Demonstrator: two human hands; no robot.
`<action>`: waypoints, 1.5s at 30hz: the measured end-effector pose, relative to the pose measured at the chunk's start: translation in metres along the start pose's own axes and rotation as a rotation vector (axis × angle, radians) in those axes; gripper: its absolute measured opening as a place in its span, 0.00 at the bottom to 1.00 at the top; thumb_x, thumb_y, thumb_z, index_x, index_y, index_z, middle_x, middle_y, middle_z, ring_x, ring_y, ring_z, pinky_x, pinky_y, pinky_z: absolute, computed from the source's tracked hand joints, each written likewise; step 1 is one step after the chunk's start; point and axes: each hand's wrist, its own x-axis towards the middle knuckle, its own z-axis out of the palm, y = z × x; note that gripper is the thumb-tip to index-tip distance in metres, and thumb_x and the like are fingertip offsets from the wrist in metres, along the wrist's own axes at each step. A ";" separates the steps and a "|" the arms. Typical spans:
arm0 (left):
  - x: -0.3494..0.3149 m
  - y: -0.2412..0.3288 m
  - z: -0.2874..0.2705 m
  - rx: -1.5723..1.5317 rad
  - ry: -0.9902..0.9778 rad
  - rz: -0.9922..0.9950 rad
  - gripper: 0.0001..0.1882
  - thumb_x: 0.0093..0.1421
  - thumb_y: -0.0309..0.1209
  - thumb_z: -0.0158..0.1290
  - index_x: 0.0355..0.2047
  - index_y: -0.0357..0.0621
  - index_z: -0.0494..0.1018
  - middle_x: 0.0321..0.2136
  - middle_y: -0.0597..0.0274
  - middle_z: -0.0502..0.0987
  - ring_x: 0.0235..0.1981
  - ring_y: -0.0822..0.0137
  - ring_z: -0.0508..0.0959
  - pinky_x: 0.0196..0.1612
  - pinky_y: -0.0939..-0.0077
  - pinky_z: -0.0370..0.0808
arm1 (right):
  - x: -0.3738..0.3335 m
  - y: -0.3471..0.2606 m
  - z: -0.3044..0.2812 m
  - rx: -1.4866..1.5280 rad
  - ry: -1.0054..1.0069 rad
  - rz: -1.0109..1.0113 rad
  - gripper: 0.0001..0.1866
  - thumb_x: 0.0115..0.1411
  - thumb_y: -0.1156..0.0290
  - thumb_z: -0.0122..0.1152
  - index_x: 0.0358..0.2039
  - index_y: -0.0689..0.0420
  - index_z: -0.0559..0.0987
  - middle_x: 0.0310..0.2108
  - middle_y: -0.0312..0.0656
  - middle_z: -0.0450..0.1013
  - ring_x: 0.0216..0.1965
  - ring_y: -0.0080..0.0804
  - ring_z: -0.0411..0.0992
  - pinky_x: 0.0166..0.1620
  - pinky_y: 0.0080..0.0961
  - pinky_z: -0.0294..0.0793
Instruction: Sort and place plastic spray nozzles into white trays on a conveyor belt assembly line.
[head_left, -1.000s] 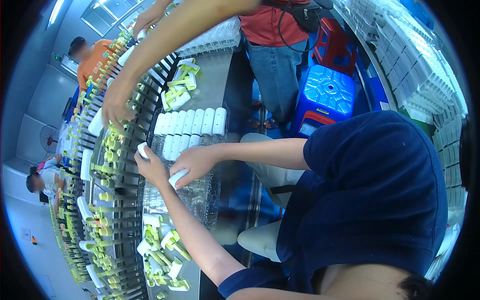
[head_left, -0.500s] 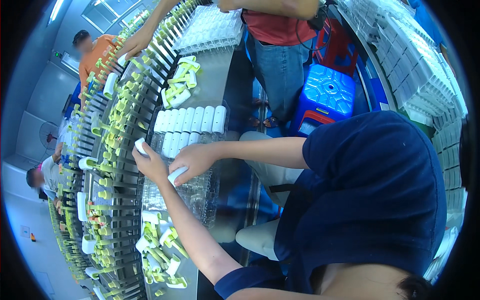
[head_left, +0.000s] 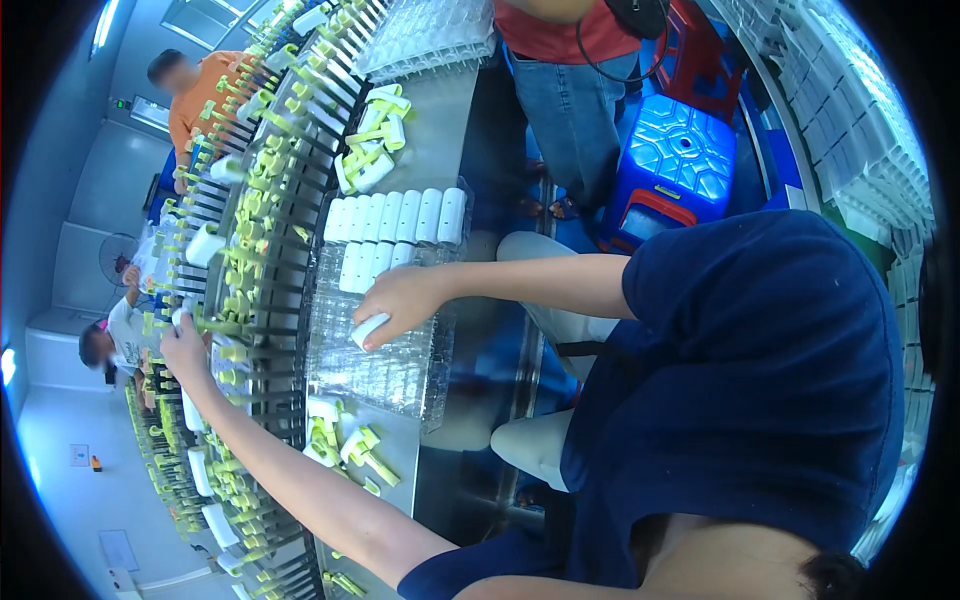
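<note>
Left hand [head_left: 186, 350] has swung past the left edge of the clear tray [head_left: 350, 375] to the slatted rack [head_left: 270, 330]; I cannot tell its grip. Right hand [head_left: 402, 302] clasps a white casing [head_left: 370, 331] over the tray; this seems a reaching step, next calling for careful finger placement

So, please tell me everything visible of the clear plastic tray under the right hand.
The clear, shiny plastic tray has moulded compartments. It lies open on the grey metal table. At its upper end in the picture, white, rounded oblong pieces sit in two rows; the right hand partly covers the second. The lower part shows bare compartments. That hand holds another white oblong piece over them; whether it touches the tray, I cannot tell.
</note>
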 end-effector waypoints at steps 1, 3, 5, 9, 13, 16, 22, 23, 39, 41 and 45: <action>0.003 -0.007 -0.002 0.109 0.040 0.057 0.28 0.60 0.46 0.50 0.36 0.22 0.72 0.29 0.39 0.76 0.24 0.53 0.80 0.28 0.63 0.76 | -0.001 0.001 -0.002 -0.002 0.016 0.005 0.23 0.61 0.47 0.53 0.40 0.55 0.78 0.34 0.48 0.77 0.38 0.49 0.74 0.42 0.40 0.70; -0.003 0.007 -0.004 0.101 -0.125 -0.056 0.31 0.60 0.49 0.50 0.40 0.23 0.71 0.35 0.36 0.76 0.30 0.50 0.81 0.33 0.61 0.77 | -0.008 0.008 -0.004 0.013 0.038 0.037 0.24 0.61 0.47 0.53 0.39 0.56 0.78 0.33 0.48 0.77 0.38 0.49 0.74 0.41 0.41 0.70; -0.007 -0.038 -0.025 0.455 0.096 0.123 0.33 0.60 0.51 0.49 0.49 0.28 0.68 0.43 0.37 0.75 0.41 0.46 0.79 0.43 0.57 0.75 | 0.001 -0.001 0.002 0.015 0.049 -0.006 0.24 0.60 0.47 0.54 0.39 0.57 0.79 0.34 0.49 0.77 0.38 0.50 0.74 0.41 0.41 0.71; -0.072 0.022 -0.016 0.626 0.213 0.142 0.38 0.58 0.58 0.49 0.57 0.39 0.63 0.49 0.45 0.74 0.47 0.43 0.75 0.47 0.53 0.72 | -0.005 0.009 -0.002 0.004 0.069 0.026 0.24 0.60 0.46 0.54 0.40 0.56 0.79 0.35 0.49 0.77 0.39 0.50 0.74 0.41 0.41 0.71; -0.089 0.010 -0.044 0.621 0.148 -0.014 0.40 0.57 0.63 0.45 0.56 0.42 0.66 0.47 0.45 0.75 0.45 0.45 0.76 0.46 0.56 0.72 | -0.004 0.005 -0.001 0.001 0.058 0.020 0.23 0.61 0.46 0.53 0.40 0.54 0.78 0.35 0.49 0.77 0.39 0.50 0.74 0.40 0.41 0.70; -0.090 -0.010 -0.061 0.451 0.166 -0.109 0.40 0.58 0.67 0.39 0.50 0.42 0.71 0.43 0.46 0.78 0.44 0.45 0.77 0.45 0.56 0.71 | -0.003 0.003 -0.001 -0.018 0.048 0.025 0.24 0.61 0.46 0.52 0.40 0.55 0.78 0.34 0.50 0.77 0.38 0.50 0.74 0.40 0.41 0.70; -0.107 -0.034 -0.077 0.686 0.238 -0.132 0.34 0.62 0.62 0.37 0.44 0.42 0.72 0.34 0.48 0.80 0.37 0.45 0.79 0.38 0.52 0.73 | -0.003 0.007 0.000 0.003 0.010 0.075 0.27 0.60 0.41 0.51 0.44 0.52 0.78 0.38 0.49 0.77 0.42 0.50 0.74 0.44 0.39 0.70; -0.107 -0.043 -0.080 0.705 0.255 -0.131 0.35 0.62 0.62 0.37 0.45 0.41 0.72 0.35 0.48 0.80 0.37 0.45 0.79 0.38 0.51 0.73 | -0.002 0.008 -0.002 0.011 -0.009 0.082 0.27 0.60 0.42 0.52 0.44 0.54 0.78 0.38 0.50 0.76 0.42 0.49 0.74 0.44 0.39 0.70; -0.138 -0.130 -0.154 1.039 0.106 -0.065 0.26 0.62 0.54 0.46 0.43 0.41 0.69 0.34 0.50 0.79 0.35 0.46 0.79 0.36 0.52 0.75 | 0.249 -0.051 -0.046 -0.200 0.485 -0.022 0.17 0.57 0.59 0.58 0.32 0.63 0.80 0.30 0.56 0.77 0.36 0.53 0.77 0.39 0.43 0.76; -0.151 -0.122 -0.152 1.064 0.135 -0.132 0.27 0.61 0.55 0.46 0.43 0.41 0.70 0.33 0.49 0.80 0.34 0.45 0.80 0.34 0.50 0.75 | 0.275 -0.062 -0.030 -0.334 0.371 -0.016 0.13 0.52 0.63 0.60 0.28 0.60 0.83 0.30 0.51 0.78 0.35 0.49 0.78 0.36 0.42 0.77; -0.177 -0.140 -0.159 1.105 0.269 -0.311 0.30 0.58 0.56 0.47 0.45 0.42 0.70 0.32 0.48 0.80 0.34 0.43 0.80 0.33 0.49 0.75 | 0.283 -0.084 0.018 -0.611 0.297 -0.026 0.10 0.46 0.66 0.62 0.29 0.53 0.85 0.30 0.44 0.80 0.34 0.39 0.79 0.30 0.36 0.76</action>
